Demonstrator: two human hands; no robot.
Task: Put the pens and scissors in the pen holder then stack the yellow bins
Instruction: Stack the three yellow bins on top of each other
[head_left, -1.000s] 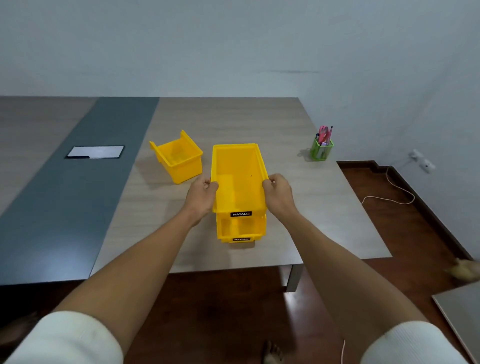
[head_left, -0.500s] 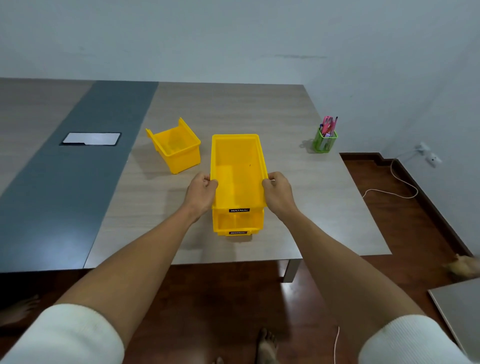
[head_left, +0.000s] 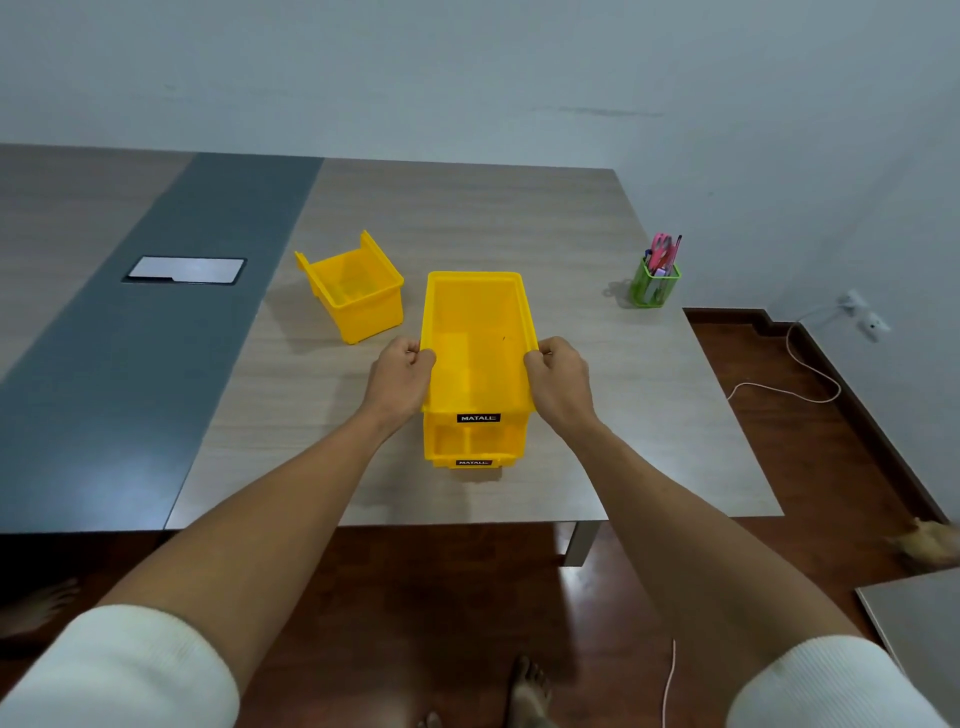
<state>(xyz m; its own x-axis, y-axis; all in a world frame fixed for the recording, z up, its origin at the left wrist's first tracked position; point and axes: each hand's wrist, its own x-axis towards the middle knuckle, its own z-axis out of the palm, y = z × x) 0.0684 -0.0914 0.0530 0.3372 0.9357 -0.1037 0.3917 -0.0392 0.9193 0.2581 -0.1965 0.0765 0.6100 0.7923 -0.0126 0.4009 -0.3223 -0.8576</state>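
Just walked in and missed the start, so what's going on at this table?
A person grips a large yellow bin by its side rims with the left hand and right hand, setting it on a second yellow bin. A smaller yellow bin sits apart, unstacked. Pens and scissors already stand in the green pen holder.

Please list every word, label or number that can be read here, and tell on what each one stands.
"MATALL": black label on the front of the upper yellow bin, held by the left hand and the right hand.
"MATALL": black label on the lower yellow bin, smaller and partly blurred.
Nothing else bears readable text.
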